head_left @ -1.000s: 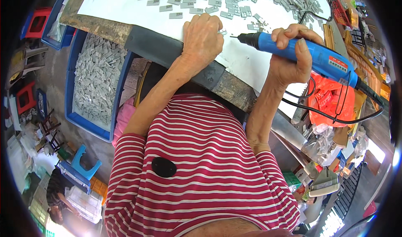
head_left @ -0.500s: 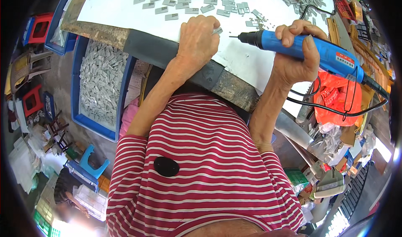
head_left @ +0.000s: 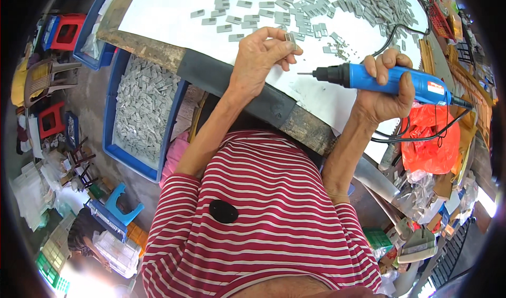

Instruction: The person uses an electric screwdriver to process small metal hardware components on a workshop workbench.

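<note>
My left hand [head_left: 256,58] pinches a small grey rectangular plate [head_left: 289,37] between thumb and fingers, just above the white work surface [head_left: 168,18]. My right hand [head_left: 387,100] is wrapped round a blue electric screwdriver [head_left: 387,80] with a black nose. Its thin bit points left, a short way from the left hand and touching nothing. Beyond the hands lie several loose grey plates [head_left: 251,18], some in rough rows. A large pile of similar plates [head_left: 369,3] fills the far right. Tiny screw-like parts [head_left: 341,51] are scattered between the pile and the screwdriver.
A black cable [head_left: 429,138] loops from the screwdriver's back end. Left of the table stands a blue tray [head_left: 109,119] full of grey plates. A red plastic bag [head_left: 435,150] sits at the right. A dark pad [head_left: 211,76] covers part of the table's near edge. Another person [head_left: 84,235] is at lower left.
My left hand has turned, bringing the grey plate up into clearer sight between its fingertips. The screwdriver is more level now. The whole view has shifted a little.
</note>
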`<state>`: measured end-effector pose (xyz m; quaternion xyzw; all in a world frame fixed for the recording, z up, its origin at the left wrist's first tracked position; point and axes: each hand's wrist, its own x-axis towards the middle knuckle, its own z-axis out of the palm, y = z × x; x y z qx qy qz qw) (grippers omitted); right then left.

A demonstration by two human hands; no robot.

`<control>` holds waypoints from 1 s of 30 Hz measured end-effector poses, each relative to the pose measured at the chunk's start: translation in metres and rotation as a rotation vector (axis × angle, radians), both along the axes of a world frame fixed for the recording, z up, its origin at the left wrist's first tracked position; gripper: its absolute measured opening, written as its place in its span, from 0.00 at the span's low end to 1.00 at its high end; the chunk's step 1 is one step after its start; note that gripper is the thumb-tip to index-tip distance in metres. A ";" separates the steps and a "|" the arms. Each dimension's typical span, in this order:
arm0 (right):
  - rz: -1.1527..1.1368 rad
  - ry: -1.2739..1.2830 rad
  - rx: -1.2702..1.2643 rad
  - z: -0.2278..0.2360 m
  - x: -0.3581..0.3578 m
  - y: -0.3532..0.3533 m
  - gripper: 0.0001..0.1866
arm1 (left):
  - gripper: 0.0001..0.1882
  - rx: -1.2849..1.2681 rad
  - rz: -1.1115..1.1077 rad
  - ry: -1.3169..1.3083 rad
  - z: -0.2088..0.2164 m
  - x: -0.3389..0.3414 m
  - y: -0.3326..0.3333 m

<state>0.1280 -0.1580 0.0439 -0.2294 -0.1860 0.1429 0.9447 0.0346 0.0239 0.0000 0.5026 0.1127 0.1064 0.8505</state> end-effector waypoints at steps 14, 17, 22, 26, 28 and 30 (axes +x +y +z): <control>-0.044 0.040 -0.057 -0.004 0.003 0.003 0.11 | 0.14 0.052 0.132 0.048 -0.001 0.010 -0.012; -0.045 0.047 -0.063 -0.005 0.004 0.003 0.11 | 0.16 0.052 0.130 0.073 -0.004 0.010 -0.011; -0.053 0.041 -0.088 -0.005 0.003 0.004 0.11 | 0.14 0.074 0.136 0.057 -0.005 0.010 -0.014; -0.052 0.039 -0.094 -0.006 0.003 0.004 0.11 | 0.14 0.082 0.119 0.068 -0.005 0.009 -0.014; -0.049 0.040 -0.098 -0.006 0.003 0.004 0.11 | 0.14 0.074 0.107 0.057 -0.005 0.009 -0.014; -0.045 0.039 -0.093 -0.006 0.004 0.005 0.11 | 0.14 0.076 0.097 0.055 -0.005 0.009 -0.014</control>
